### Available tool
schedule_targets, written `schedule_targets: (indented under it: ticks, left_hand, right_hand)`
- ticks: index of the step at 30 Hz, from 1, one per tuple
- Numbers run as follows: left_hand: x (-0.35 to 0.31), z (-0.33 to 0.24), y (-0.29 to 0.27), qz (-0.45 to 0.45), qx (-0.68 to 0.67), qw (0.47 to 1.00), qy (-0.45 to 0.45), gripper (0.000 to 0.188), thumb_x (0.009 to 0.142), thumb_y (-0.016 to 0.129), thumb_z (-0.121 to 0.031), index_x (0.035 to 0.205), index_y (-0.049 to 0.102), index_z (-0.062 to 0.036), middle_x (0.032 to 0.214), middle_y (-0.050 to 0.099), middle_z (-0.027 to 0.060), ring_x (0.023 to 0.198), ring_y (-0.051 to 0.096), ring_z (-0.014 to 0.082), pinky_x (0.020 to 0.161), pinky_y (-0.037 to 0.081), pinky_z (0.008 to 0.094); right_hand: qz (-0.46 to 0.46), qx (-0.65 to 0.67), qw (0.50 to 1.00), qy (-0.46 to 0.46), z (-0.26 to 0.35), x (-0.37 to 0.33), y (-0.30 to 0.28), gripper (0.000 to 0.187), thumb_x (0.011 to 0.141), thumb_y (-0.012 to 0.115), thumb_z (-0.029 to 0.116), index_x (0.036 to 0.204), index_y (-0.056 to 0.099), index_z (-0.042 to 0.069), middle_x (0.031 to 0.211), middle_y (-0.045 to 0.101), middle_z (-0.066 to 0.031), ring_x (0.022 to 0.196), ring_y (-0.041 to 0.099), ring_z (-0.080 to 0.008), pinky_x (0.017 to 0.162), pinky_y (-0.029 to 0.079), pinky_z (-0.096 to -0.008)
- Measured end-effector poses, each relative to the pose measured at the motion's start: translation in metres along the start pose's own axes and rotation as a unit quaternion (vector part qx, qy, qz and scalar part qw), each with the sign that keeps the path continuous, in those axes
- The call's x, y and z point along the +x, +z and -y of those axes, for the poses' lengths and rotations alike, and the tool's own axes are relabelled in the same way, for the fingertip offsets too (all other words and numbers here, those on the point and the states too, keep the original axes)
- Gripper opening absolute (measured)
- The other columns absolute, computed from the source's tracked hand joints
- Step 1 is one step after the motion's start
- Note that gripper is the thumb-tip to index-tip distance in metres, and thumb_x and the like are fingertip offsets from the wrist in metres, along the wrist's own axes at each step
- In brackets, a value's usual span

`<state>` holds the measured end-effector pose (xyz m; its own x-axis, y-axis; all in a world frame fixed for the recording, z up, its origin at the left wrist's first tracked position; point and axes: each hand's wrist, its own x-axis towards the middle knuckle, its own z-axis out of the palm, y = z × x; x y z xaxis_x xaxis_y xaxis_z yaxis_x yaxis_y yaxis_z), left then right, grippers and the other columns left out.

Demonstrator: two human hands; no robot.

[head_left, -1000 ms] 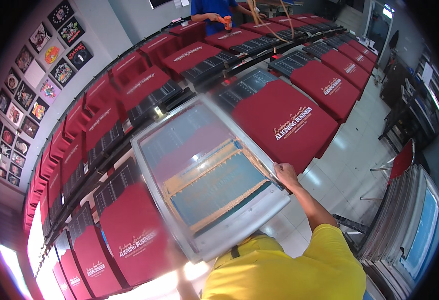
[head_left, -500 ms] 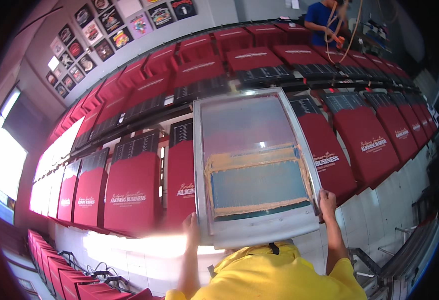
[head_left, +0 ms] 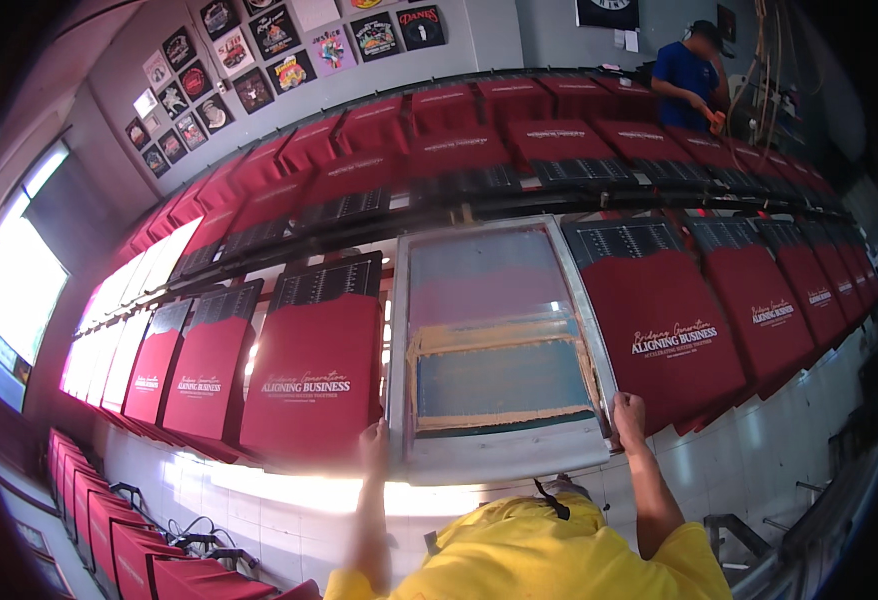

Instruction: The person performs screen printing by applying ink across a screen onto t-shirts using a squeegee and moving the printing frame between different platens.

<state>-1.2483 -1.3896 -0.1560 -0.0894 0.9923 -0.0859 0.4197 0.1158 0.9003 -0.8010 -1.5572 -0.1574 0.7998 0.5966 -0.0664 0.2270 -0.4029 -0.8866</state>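
A screen printing frame (head_left: 499, 455) with a pale metal rim lies lengthwise before me, over a gap in the near row of dark red shirts. Its mesh has a translucent grey upper part and a blue-green lower part bordered by tan tape-like bands. My left hand (head_left: 372, 445), slightly blurred, is closed at the frame's near left side. On the near right corner, the fingers of my right hand (head_left: 629, 415) are curled around the rim. A printed red shirt (head_left: 314, 350) is on the board left of the frame, and another red shirt (head_left: 649, 310) on the right.
Rows of boards with red shirts stretch left and right, with a dark rail (head_left: 459, 215) behind the near row. More red shirts (head_left: 124, 530) stand at lower left. A person in blue (head_left: 684, 80) stands at the far right. Hanging cords (head_left: 764, 80) are beside them.
The frame has come down between the neighbouring shirts, which now show more fully on both sides. Both hands have kept their hold. My view has shifted.
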Motion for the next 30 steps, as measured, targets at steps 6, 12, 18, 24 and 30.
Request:
schedule_targets:
  ticks: [6, 12, 18, 24, 30]
  left_hand:
    - [0.019, 0.006, 0.005, 0.024, -0.001, 1.0, 0.013, 0.046, 0.1, 0.049, -0.035, 0.075, 0.054, 0.004, 0.059, 0.039, 0.0041, 0.06, 0.039, 0.0131, 0.055, 0.032, 0.0356]
    - [0.024, 0.001, -0.001, 0.046, 0.011, 0.999, -0.011, 0.041, 0.099, 0.052, -0.03, 0.082, 0.061, 0.0062, 0.062, 0.048, 0.0057, 0.063, 0.046, 0.0132, 0.058, 0.037, 0.0342]
    - [0.026, 0.005, -0.007, 0.061, 0.012, 0.998, -0.009, 0.036, 0.097, 0.053, -0.025, 0.094, 0.067, 0.0076, 0.069, 0.061, 0.0087, 0.067, 0.056, 0.0136, 0.063, 0.044, 0.0327]
    - [0.024, -0.016, -0.011, 0.069, 0.051, 0.996, -0.009, 0.032, 0.095, 0.054, -0.023, 0.09, 0.067, 0.0063, 0.066, 0.06, 0.0084, 0.064, 0.056, 0.0138, 0.061, 0.043, 0.0343]
    - [0.037, 0.014, -0.009, 0.081, 0.12, 0.989, 0.042, 0.029, 0.093, 0.054, -0.02, 0.085, 0.065, 0.0054, 0.067, 0.061, 0.0145, 0.062, 0.058, 0.0225, 0.062, 0.044, 0.0375]
  right_hand:
    - [-0.005, -0.018, 1.0, -0.012, -0.013, 0.015, 0.009, 0.036, 0.091, 0.051, 0.022, 0.076, 0.059, -0.01, 0.062, 0.054, -0.0187, 0.059, 0.052, -0.0261, 0.061, 0.04, -0.0435]
    - [-0.016, -0.081, 0.994, -0.065, -0.017, 0.018, 0.016, 0.035, 0.091, 0.048, 0.021, 0.076, 0.057, -0.01, 0.065, 0.053, -0.027, 0.061, 0.052, -0.0384, 0.063, 0.039, -0.0467]
    - [-0.005, -0.127, 0.99, -0.067, 0.002, 0.01, 0.018, 0.034, 0.09, 0.046, 0.02, 0.077, 0.06, -0.008, 0.077, 0.06, -0.0299, 0.078, 0.059, -0.0477, 0.068, 0.043, -0.0517]
    - [-0.044, -0.141, 0.983, -0.106, -0.002, 0.008, 0.023, 0.034, 0.09, 0.046, 0.02, 0.076, 0.061, -0.008, 0.079, 0.061, -0.0302, 0.079, 0.059, -0.0481, 0.07, 0.044, -0.0535]
    - [-0.036, -0.166, 0.981, -0.09, -0.032, 0.019, 0.037, 0.033, 0.091, 0.048, 0.021, 0.081, 0.064, -0.005, 0.083, 0.063, -0.0291, 0.085, 0.06, -0.0474, 0.074, 0.045, -0.0537]
